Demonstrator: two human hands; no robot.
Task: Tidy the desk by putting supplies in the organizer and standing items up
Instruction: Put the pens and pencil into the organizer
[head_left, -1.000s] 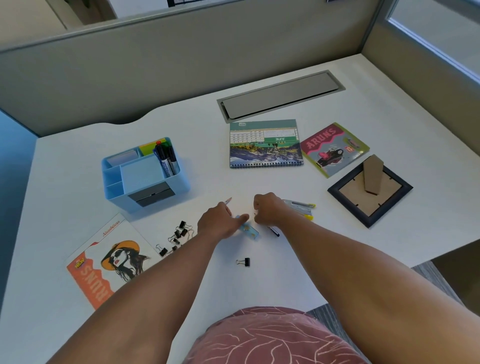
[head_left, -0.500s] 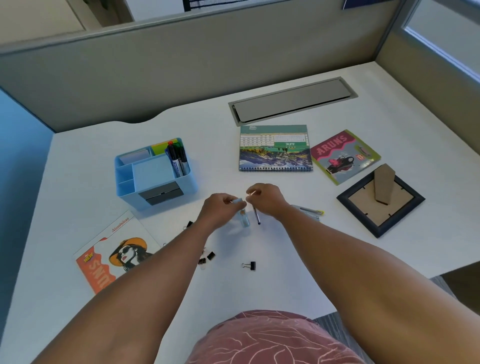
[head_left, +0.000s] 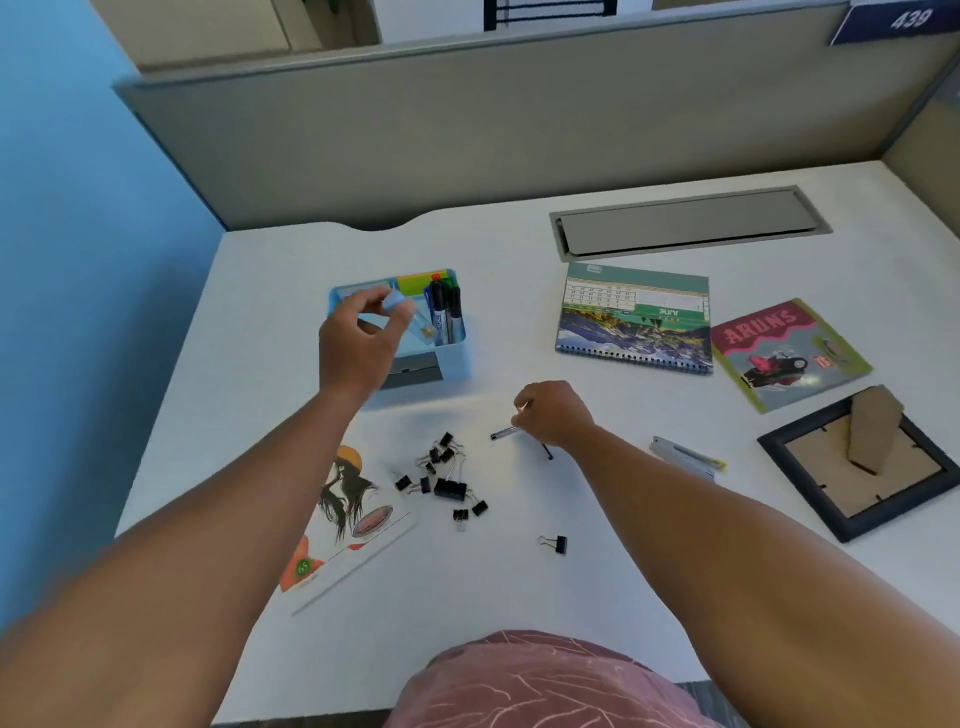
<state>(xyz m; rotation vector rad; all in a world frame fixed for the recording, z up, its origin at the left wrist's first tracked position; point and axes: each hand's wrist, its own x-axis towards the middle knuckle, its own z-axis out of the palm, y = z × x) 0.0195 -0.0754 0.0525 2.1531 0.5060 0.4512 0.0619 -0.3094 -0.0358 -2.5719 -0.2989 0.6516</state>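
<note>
My left hand (head_left: 361, 340) holds a small clear bottle with a light blue cap (head_left: 410, 314) over the blue desk organizer (head_left: 454, 358), which has markers (head_left: 444, 312) standing in its right compartment. My right hand (head_left: 556, 413) is curled round a pen (head_left: 503, 433) just above the desk, its dark tip pointing left. Several black binder clips (head_left: 444, 475) lie in a loose pile between my arms, and one more clip (head_left: 555, 543) lies alone nearer to me.
A spiral calendar (head_left: 636, 317) and a colourful card (head_left: 787, 353) lie flat at the right, with a face-down picture frame (head_left: 862, 462) beyond them. A stapler-like item (head_left: 685, 457) lies beside my right forearm. A printed card (head_left: 345, 519) sits under my left arm. A grey cable hatch (head_left: 685, 221) is at the back.
My left hand has lifted the small bottle from the desk centre and carried it left and back over the organizer. My right hand stays near the centre with the pen.
</note>
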